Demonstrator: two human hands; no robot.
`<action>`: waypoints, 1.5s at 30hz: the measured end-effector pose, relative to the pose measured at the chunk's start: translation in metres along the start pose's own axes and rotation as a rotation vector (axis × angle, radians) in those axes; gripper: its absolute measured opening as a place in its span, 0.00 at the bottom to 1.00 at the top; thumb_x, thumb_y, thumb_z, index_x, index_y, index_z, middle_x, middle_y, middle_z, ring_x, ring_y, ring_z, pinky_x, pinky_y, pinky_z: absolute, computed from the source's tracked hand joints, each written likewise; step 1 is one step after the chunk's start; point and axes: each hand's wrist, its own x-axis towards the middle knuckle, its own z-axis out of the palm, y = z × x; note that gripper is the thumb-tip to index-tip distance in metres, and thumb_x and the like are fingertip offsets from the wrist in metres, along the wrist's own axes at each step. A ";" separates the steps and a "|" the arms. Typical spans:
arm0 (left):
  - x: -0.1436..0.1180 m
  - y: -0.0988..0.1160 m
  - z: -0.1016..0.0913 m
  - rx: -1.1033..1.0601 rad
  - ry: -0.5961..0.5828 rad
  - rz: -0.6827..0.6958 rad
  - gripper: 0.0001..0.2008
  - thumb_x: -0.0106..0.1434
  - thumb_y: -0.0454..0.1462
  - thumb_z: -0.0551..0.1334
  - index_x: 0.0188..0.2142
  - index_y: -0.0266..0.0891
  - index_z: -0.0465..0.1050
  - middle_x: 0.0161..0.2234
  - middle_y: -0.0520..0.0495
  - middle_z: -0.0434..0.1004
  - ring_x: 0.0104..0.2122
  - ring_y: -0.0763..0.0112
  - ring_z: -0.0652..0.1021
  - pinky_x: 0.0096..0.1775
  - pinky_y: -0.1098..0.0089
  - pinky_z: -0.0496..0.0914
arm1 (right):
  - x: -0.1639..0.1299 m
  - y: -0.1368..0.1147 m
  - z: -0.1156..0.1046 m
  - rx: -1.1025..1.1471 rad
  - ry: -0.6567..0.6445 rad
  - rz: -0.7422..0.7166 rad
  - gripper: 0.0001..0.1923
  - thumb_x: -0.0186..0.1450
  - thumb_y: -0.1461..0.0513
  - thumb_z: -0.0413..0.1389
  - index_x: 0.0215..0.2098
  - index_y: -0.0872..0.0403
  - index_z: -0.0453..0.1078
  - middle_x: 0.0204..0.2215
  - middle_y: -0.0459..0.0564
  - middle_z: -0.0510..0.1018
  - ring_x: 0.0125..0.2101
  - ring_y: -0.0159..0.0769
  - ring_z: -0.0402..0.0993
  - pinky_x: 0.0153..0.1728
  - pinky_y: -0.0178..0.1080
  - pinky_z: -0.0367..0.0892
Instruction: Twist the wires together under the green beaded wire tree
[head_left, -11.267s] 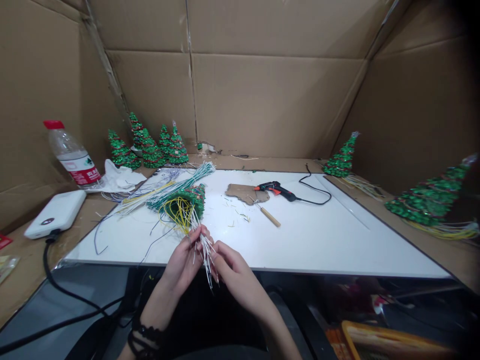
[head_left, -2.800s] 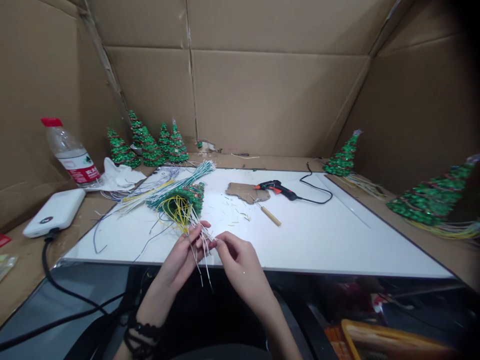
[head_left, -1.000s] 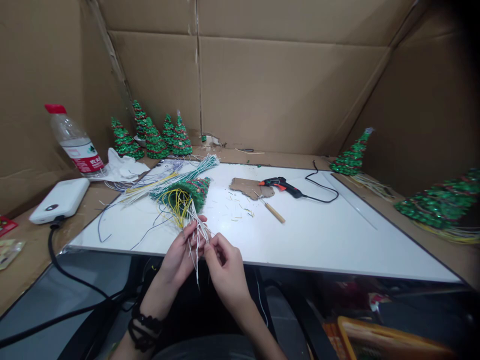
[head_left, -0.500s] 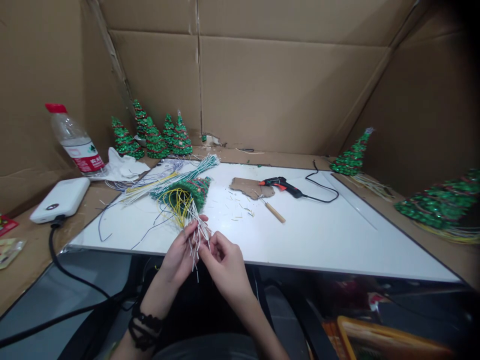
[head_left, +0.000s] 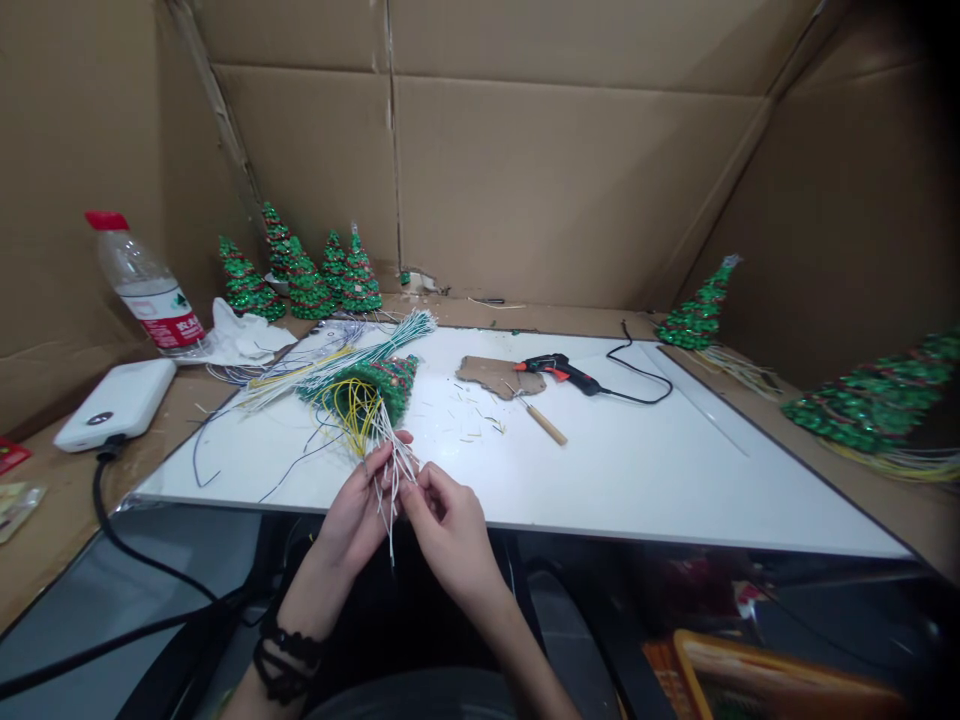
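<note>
At six o'clock on the board [head_left: 600, 480], the left hand [head_left: 358, 505] is clamping thin, springy wires [head_left: 390, 480] trailing from a light beaded tree [head_left: 371, 385]; the right hand [head_left: 446, 520] is pinching one strand near its end.

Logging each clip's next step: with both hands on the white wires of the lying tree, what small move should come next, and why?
Probably the right hand should pull one wire free of the white wires. The left hand grips the bunch at the board's near edge, the right pinches beside it, and the strands fan loosely from the tree.
</note>
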 end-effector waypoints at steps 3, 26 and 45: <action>0.000 0.000 0.000 -0.002 -0.013 0.003 0.07 0.59 0.34 0.57 0.36 0.35 0.72 0.21 0.51 0.69 0.20 0.76 0.71 0.26 0.74 0.69 | 0.000 0.000 0.000 0.000 0.003 0.000 0.15 0.63 0.56 0.47 0.21 0.53 0.54 0.16 0.40 0.59 0.18 0.28 0.55 0.20 0.31 0.50; -0.001 0.000 0.002 -0.048 -0.079 0.011 0.07 0.61 0.33 0.55 0.34 0.34 0.72 0.18 0.55 0.59 0.18 0.79 0.64 0.23 0.77 0.63 | -0.002 0.002 -0.010 0.164 -0.143 0.007 0.14 0.63 0.57 0.48 0.22 0.54 0.56 0.18 0.40 0.58 0.20 0.27 0.51 0.22 0.31 0.50; 0.000 -0.001 0.004 -0.082 -0.057 0.017 0.10 0.63 0.33 0.52 0.32 0.34 0.71 0.18 0.54 0.59 0.17 0.80 0.63 0.21 0.78 0.62 | -0.009 0.002 -0.003 -0.098 -0.100 -0.066 0.11 0.63 0.60 0.47 0.25 0.55 0.62 0.19 0.42 0.61 0.21 0.27 0.54 0.24 0.30 0.51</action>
